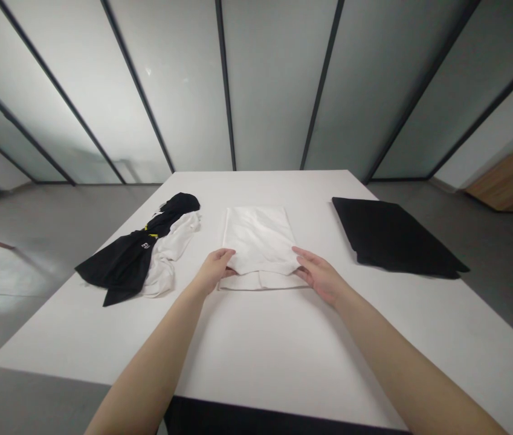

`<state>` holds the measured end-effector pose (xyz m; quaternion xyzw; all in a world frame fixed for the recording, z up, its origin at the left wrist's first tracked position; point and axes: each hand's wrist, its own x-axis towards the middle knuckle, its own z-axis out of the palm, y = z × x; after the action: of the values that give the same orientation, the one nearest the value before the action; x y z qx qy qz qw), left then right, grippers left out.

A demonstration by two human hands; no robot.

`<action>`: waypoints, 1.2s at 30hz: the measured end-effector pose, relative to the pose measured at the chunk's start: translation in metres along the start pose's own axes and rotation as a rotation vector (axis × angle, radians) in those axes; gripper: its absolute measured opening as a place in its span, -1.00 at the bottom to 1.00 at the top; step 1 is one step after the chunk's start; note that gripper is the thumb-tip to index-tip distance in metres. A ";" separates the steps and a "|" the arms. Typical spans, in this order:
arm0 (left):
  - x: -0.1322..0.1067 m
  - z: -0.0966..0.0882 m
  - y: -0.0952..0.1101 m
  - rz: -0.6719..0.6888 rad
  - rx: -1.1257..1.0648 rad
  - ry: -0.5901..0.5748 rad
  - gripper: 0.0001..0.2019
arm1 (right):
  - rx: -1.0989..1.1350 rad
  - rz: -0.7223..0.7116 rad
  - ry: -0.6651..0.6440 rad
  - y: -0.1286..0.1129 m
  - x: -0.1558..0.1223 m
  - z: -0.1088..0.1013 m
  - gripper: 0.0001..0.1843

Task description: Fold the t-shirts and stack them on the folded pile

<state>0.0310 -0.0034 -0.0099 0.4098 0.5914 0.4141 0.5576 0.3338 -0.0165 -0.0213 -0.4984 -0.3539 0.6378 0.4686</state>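
Observation:
A white garment (260, 235), folded into a rectangle, lies in front of me on the white table. Its near flap is lifted a little, and another layer shows flat beneath it. My left hand (215, 269) pinches the flap's near left corner, thumb on top and fingers below. At the near right corner my right hand (319, 275) grips the same flap between thumb and fingers. What kind of garment it is cannot be told from its folded shape.
The white table (256, 356) extends around the garment. Left of it lies a loose heap of black clothing (129, 260) and white clothing (172, 248). A flat black folded cloth (392, 238) lies on the right, reaching the table's edge. Frosted glass panels (274, 84) stand behind.

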 end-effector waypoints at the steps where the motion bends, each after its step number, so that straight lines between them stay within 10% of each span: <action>1: 0.003 0.001 -0.002 0.035 0.013 0.023 -0.71 | -0.003 0.010 0.006 0.000 0.000 0.002 -0.66; 6: 0.011 -0.004 -0.010 0.117 0.137 0.081 -0.56 | 0.045 0.000 0.053 0.003 0.004 0.004 -0.79; 24: -0.002 -0.040 0.003 0.029 0.050 -0.341 -0.47 | -0.188 -0.003 0.013 0.002 0.001 -0.014 -0.60; 31: 0.004 -0.028 -0.007 0.162 0.252 -0.096 -0.52 | -0.288 -0.105 0.016 0.009 0.003 -0.016 -0.54; 36: 0.010 -0.034 -0.012 0.216 0.423 -0.156 -0.54 | -0.327 -0.079 0.041 0.015 0.009 -0.022 -0.62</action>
<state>-0.0036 0.0015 -0.0231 0.6091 0.5729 0.3054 0.4556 0.3504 -0.0129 -0.0436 -0.5666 -0.4628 0.5425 0.4129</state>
